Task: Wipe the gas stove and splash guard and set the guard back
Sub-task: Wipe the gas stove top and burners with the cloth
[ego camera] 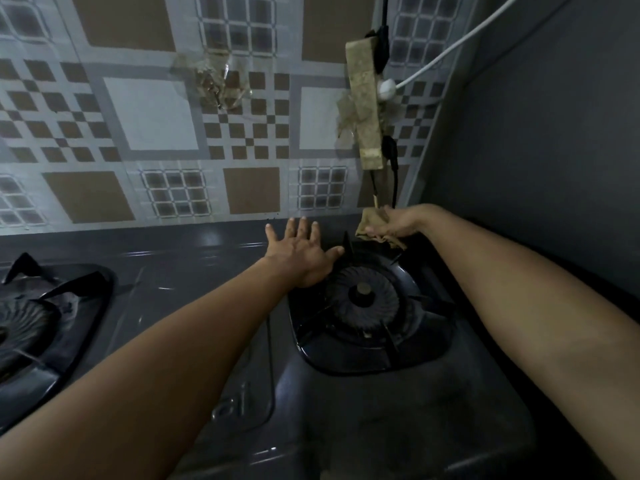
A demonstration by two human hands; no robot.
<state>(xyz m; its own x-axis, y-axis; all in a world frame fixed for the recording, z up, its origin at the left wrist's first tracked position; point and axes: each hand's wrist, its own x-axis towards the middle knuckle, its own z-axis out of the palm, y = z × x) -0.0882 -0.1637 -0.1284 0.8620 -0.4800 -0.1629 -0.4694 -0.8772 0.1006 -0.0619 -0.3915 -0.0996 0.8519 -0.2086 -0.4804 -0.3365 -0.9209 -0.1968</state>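
The dark gas stove (194,271) fills the lower view, with one burner (363,299) at centre right and a second burner (31,317) at the left edge. My left hand (298,251) lies flat with spread fingers on the stove top, just behind the centre-right burner. My right hand (398,223) grips a crumpled tan cloth (372,225) at the stove's back right corner, against the foot of the wall. The patterned foil splash guard (173,133) stands upright behind the stove.
A grimy power strip (365,109) hangs on the wall above the cloth, with black plugs and a white cable (450,50) running up right. A plain grey wall (554,150) closes the right side. Torn tape (214,81) sticks to the guard.
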